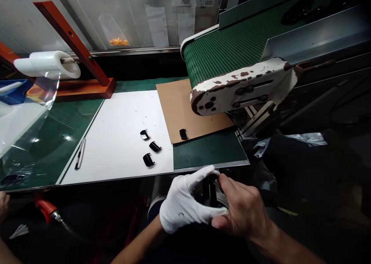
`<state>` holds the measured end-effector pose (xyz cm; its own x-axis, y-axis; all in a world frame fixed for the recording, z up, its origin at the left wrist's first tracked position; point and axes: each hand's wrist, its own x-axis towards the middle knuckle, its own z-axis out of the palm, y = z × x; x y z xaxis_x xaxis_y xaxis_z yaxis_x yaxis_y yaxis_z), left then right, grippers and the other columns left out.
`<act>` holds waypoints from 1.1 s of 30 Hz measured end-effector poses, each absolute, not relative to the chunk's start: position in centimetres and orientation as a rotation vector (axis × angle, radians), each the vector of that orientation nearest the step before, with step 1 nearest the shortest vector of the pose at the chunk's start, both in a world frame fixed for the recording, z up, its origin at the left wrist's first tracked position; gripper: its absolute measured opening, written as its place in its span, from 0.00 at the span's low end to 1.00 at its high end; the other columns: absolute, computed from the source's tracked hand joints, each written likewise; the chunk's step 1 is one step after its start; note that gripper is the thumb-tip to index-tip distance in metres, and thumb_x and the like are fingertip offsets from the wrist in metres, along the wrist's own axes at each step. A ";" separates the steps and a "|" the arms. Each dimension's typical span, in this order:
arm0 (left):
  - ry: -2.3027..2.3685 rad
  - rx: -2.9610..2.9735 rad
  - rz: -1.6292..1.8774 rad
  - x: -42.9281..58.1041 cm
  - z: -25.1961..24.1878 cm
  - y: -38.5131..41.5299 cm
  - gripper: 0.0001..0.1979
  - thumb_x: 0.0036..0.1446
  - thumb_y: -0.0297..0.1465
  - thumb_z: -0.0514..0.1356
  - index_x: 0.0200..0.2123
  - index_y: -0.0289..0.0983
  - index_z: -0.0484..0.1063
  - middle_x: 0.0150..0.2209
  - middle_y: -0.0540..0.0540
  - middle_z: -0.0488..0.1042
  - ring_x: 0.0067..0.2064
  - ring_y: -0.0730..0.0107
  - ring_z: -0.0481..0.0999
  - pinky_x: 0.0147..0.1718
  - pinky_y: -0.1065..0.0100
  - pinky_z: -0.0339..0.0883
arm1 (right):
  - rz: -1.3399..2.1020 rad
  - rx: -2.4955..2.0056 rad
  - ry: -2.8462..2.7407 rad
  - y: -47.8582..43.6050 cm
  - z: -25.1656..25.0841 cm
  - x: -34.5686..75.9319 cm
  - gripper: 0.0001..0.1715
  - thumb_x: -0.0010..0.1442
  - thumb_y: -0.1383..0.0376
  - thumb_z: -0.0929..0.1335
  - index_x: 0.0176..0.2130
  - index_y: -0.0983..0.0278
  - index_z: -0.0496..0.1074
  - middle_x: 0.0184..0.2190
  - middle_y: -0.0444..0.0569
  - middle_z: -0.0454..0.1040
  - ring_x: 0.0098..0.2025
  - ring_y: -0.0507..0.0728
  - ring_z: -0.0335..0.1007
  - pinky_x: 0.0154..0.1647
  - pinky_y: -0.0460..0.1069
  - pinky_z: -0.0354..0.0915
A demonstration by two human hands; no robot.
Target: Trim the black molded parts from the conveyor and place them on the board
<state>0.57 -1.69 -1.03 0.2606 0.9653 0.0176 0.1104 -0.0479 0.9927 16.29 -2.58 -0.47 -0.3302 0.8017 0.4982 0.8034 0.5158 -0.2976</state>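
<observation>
While the black part (213, 194) is pinched by left hand (183, 205) and right hand (245, 203), its ends are best held lightly.

1. A green-topped surface (208, 154) with a metal front edge (226, 165) crosses the view.
2. Behind it stand pale panels (84, 13) bearing paper labels (186, 19).
3. A conveyor (223, 90) with a green belt (226, 55) and chipped white paint runs toward the upper right.
4. Light glints (68, 137) on the surface's left; beneath is dark.
</observation>
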 end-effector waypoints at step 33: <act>1.096 1.297 1.040 0.3 -1.8 -1.6 0.38 0.33 0.31 0.75 0.52 0.37 0.73 0.42 0.41 0.79 0.43 0.53 0.78 0.49 0.60 0.71 | 0.061 -1.264 -2.174 -1.9 -0.9 16.0 0.54 0.58 0.36 0.43 0.36 0.74 0.74 0.20 0.56 0.74 0.21 0.58 0.72 0.21 0.49 0.65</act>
<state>0.29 -1.56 -1.79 0.1889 0.9817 -0.0237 0.0280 0.0187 0.9994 15.96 -1.93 -0.90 -0.3533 0.8005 0.4841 0.7720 0.5418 -0.3325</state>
